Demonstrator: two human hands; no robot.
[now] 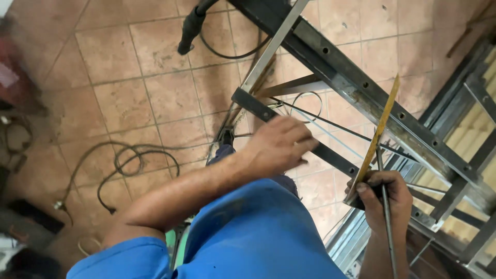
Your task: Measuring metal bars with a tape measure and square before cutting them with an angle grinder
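Left hand (279,144) on steel bar (330,155), right hand (385,199) around ruler (377,134)

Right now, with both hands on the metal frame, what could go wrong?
1. The left hand rests on a dark perforated steel bar; its edges may cut bare fingers.
2. The right hand grips a yellowish ruler together with a thin metal rod; either might slip from that shared grip.
3. Loose cables lie on the tiled floor nearby, a possible tripping hazard.
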